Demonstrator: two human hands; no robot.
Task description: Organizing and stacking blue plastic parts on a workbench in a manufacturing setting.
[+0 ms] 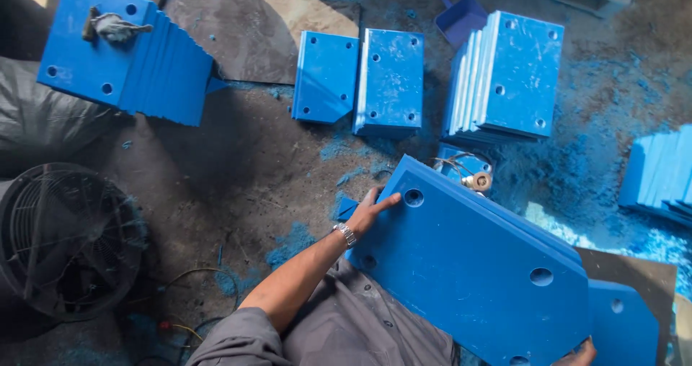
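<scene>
The big plate under the left hand looks like smooth, matt blue plastic with clean drilled holes, and the stacks of smaller plates share that finish. The floor is rough, dull and dark, dusted with powdery blue shavings, and the sheet lying on it looks like matt brown board. The watch has a shiny metal band, the sleeve is soft grey cloth, and the fan has a dusty wire grille.
</scene>
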